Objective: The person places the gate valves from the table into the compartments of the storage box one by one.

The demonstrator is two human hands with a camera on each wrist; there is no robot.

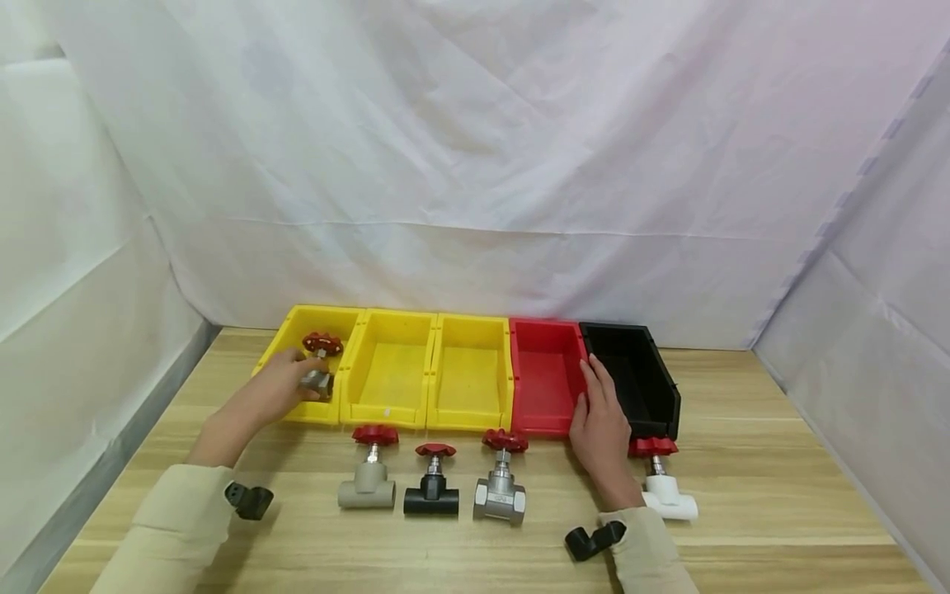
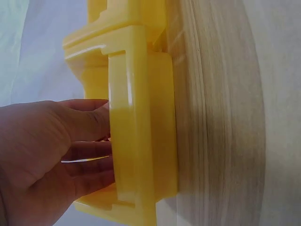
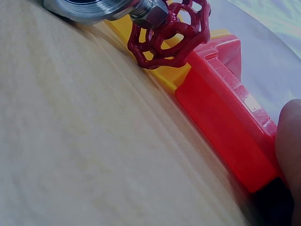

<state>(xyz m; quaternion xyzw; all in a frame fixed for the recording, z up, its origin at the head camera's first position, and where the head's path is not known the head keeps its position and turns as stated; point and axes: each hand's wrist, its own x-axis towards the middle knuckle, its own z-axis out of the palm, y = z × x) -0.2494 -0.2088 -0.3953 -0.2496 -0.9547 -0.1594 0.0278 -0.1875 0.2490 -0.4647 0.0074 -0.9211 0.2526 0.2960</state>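
Inside the leftmost yellow bin point(image 1: 297, 318), my left hand point(image 1: 278, 386) grips a metal valve point(image 1: 317, 381) with a red handwheel. The left wrist view shows this hand point(image 2: 42, 150) reaching over the bin's front wall point(image 2: 134, 127), which hides the fingertips and most of the valve. My right hand point(image 1: 603, 433) rests with extended fingers along the rim where the red bin point(image 1: 545, 429) meets the black bin point(image 1: 656, 429). Only an edge of that hand point(image 3: 289, 146) appears in the right wrist view, beside the red bin point(image 3: 225, 136).
Two more yellow bins point(image 1: 386, 415) point(image 1: 466, 419) stand mid-row. In front are a beige valve point(image 1: 369, 483), a black valve point(image 1: 431, 495), another metal valve point(image 1: 500, 495) and a white valve point(image 1: 668, 497), all with red handwheels. White cloth point(image 1: 475, 165) hangs behind the wooden table point(image 1: 416, 561).
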